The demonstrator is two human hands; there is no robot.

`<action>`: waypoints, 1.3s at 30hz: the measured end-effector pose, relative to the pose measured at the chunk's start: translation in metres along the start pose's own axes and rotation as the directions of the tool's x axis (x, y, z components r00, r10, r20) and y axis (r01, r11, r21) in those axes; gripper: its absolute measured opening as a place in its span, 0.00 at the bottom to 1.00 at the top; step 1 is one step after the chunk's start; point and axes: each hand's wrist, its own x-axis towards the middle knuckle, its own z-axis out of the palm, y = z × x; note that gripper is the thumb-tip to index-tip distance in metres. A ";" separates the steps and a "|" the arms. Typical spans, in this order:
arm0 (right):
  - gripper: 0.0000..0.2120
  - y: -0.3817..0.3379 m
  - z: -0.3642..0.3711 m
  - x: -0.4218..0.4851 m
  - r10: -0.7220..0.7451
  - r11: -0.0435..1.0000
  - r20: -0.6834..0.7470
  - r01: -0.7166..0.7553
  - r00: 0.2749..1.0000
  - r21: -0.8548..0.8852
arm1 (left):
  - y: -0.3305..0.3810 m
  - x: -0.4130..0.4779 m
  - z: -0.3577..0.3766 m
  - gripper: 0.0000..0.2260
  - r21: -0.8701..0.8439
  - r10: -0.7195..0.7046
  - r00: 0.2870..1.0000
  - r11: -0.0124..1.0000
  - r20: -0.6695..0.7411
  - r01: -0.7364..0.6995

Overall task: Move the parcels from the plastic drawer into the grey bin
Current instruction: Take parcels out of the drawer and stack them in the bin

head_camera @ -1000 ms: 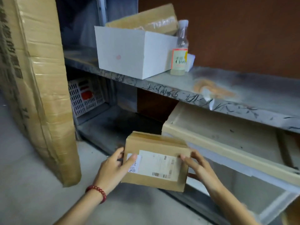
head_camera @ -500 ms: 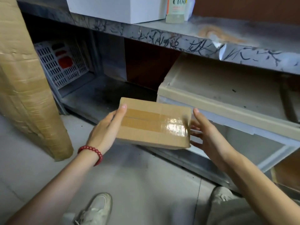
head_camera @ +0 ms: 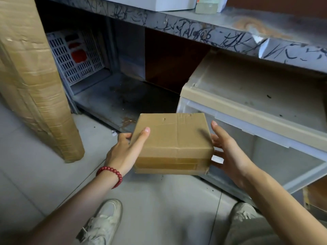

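At centre frame, above bare floor, held the parcel [head_camera: 173,144] clear of any surface, just beside the left corner of the plastic drawer [head_camera: 276,156] and already outside it. Gripped at its left end by the left hand [head_camera: 123,152], with thumb laid along the top face and fingers curled round the edge; propped at its right end by the right hand [head_camera: 228,152], with fingers straight and spread against the side, pressing rather than clasping. Found no grey bin anywhere in frame, so expected a turn and a carry ahead. Judged the likeliest failure a drop, brought on by any slackening of that flat right palm: a sag of the right end, then a slide down toward the shoes [head_camera: 104,221] at lower frame. Judged a second hazard in the swing away: a knock against the scribbled shelf edge [head_camera: 177,23] across the top, or against the tall taped carton [head_camera: 35,85] at far left, enough to twist a one-sided hold loose. Could not tell weight or contents.
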 end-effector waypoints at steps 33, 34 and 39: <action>0.24 0.018 0.010 0.011 -0.185 0.982 -0.066 0.181 0.981 -0.063 | 0.004 0.001 -0.018 0.28 0.051 0.399 0.907 0.917 -0.136 -0.396; 0.25 0.016 0.009 0.006 -0.212 0.976 -0.091 0.206 0.973 -0.075 | 0.009 -0.002 -0.019 0.30 0.044 0.437 0.888 0.899 -0.145 -0.436; 0.34 -0.001 -0.016 -0.040 -0.397 0.912 -0.236 0.353 0.887 -0.208 | 0.044 -0.029 -0.013 0.32 -0.002 0.566 0.810 0.820 -0.151 -0.573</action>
